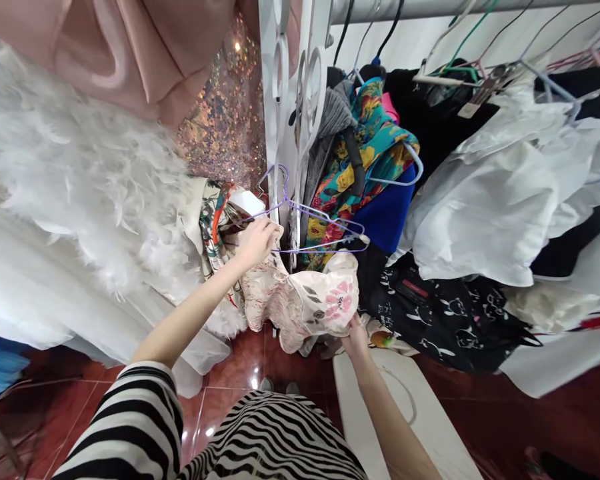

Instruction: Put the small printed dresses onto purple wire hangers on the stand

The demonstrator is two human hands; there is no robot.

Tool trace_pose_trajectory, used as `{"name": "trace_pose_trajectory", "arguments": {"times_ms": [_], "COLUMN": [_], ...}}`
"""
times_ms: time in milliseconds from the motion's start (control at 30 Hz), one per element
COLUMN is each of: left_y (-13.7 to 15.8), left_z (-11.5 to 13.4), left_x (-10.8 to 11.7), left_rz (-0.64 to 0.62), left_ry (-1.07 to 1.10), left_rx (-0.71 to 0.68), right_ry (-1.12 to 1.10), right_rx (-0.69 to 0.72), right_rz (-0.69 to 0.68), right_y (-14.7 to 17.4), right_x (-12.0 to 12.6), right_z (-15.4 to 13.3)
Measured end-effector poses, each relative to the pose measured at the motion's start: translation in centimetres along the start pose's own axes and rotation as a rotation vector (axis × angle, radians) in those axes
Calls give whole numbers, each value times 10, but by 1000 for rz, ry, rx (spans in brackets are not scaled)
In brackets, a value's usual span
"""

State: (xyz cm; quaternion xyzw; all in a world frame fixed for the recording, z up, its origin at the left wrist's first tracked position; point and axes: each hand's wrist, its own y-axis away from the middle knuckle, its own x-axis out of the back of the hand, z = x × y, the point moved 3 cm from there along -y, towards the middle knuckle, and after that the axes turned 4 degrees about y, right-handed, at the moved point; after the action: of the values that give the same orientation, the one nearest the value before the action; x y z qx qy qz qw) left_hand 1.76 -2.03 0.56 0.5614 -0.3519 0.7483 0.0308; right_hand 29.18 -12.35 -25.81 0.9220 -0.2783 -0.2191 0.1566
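Note:
A cream garment (307, 303) with a pink flower and grey leaves hangs in front of me, partly bunched on its left. My left hand (258, 241) is closed on its upper edge, just below the bar of the purple wire hangers (287, 199). Lower and to the right, my right hand (355, 337) pinches the garment's edge beside the flower. The hangers, more than one close together, hang in front of a white scrolled metal frame (314, 100). Whether the garment is still attached to a hanger, I cannot tell.
White feathered clothing (95, 160) and a sequined piece (225, 107) crowd the left. At right, a rail (405, 9) carries many clothes, including a floral teal garment (375, 120) and white blouses (480, 200). A white stool-like surface (395, 400) stands below on red tiles.

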Motion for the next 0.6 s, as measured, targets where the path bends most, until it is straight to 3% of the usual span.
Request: {"name": "trace_pose_trajectory", "arguments": {"times_ms": [133,267,433,500,600], "left_y": [28,46,65,77,94], "left_z": [-42,-63,-63,-65,-72], "left_x": [15,14,4,-1,-12], "left_rz": [237,144,134,155,111], "left_ry": [-12,3,-39,-8,55], "left_rx": [251,316,316,427,745], "right_ry": [21,135,211,249,397], "right_rx": [-88,-107,-162,-221,-211], "right_rz": [-127,-286,-424,-544,-676], "right_y": [12,30,42,43,43], "right_x": [-6,-24,-39,-43,-49], "right_z": [20,25,38,42,41]}}
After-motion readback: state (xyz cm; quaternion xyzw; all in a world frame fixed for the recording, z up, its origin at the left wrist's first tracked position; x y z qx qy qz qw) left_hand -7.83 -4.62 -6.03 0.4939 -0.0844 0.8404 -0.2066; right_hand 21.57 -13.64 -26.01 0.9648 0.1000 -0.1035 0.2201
